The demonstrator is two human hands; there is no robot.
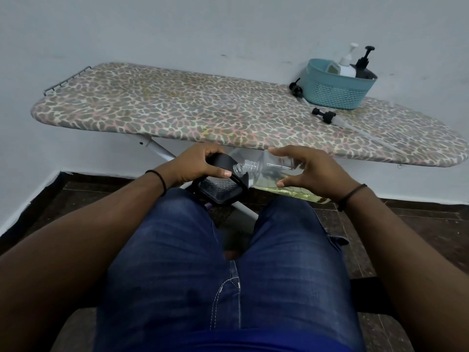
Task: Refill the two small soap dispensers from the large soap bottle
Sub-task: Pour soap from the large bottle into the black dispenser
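I sit in front of an ironing board and hold both bottles over my lap. My left hand [198, 166] grips a small square dispenser [220, 190] with a black top and a clear body, its pump off. My right hand [314, 171] holds the large clear soap bottle [271, 165] on its side, fingers and thumb curled round it. The bottle's threaded neck [243, 169] points left and touches the dispenser's top. Yellowish soap [286, 190] lies along the bottle's lower side.
The ironing board [177, 107] with a leopard-print cover stands against the wall. At its right end a teal basket [335, 91] holds a white pump bottle [346, 64] and a black pump bottle [363, 68]. Two loose black pump heads [295, 88] [324, 115] with tubes lie beside it.
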